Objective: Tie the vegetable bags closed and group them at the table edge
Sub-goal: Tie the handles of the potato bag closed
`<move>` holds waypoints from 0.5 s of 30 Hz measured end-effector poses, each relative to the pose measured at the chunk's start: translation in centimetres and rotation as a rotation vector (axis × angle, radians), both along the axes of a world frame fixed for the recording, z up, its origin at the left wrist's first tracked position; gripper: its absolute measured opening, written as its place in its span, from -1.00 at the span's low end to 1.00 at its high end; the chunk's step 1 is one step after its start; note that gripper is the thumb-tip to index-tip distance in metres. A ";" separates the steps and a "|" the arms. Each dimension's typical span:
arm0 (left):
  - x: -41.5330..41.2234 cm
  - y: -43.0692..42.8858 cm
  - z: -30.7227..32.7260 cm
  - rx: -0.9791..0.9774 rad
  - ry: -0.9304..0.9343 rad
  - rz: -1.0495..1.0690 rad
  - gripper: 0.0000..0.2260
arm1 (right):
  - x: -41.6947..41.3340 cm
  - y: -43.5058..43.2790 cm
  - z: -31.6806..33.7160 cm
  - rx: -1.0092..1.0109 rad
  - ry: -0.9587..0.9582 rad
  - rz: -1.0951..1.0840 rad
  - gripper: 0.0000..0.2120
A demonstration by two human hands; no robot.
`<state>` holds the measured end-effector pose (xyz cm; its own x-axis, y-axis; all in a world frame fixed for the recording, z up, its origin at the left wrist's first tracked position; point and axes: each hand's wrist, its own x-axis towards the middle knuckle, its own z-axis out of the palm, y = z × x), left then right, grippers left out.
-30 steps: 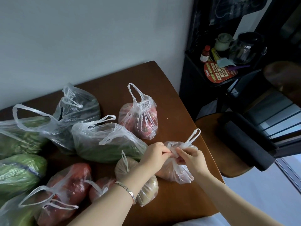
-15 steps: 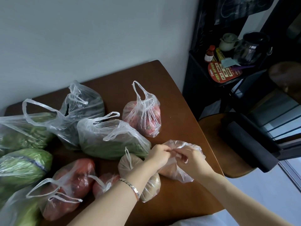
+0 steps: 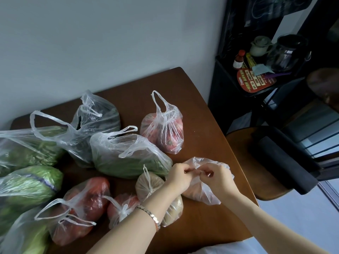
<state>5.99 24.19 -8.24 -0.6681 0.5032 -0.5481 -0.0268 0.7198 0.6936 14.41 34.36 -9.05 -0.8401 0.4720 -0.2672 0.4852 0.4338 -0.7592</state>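
— Bags of vegetables cover the brown table, and the one I am tying, a small clear bag with something pale orange inside, lies near the table's right edge, close to the near side.

— Where are your hands on it?

— Both sit on top of it. My left hand pinches the bunched plastic at the bag's mouth from the left, and my right hand pinches it from the right, fingers curled tight. The two hands are almost touching above the bag, whose body bulges out below and to the right of my right hand.

— What lies around it?

— Just left of it, partly under my left wrist with its bracelet, lies a knotted bag of brownish produce. Left of that is a small knotted bag of red produce, then a bigger red bag with loose handles. Farther off, a bag of tomatoes stands upright with its handles up, apart from my hands. A bag of green beans lies between that one and the brownish bag, its handles loose. More bags of greens fill the left side.

— And past the table?

— A wooden stool stands to the right.
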 end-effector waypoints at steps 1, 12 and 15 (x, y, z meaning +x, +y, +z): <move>-0.1 0.1 0.0 0.017 0.017 -0.010 -0.78 | -0.1 0.2 0.1 -0.046 0.012 -0.036 -0.84; -0.5 -0.8 -1.1 0.188 0.215 -0.179 -0.85 | 0.2 2.3 1.5 -0.783 -0.075 -0.074 -0.81; -0.1 -0.2 -0.9 0.088 0.050 -0.036 -0.81 | 0.6 2.0 0.8 -0.263 -0.013 0.106 -0.67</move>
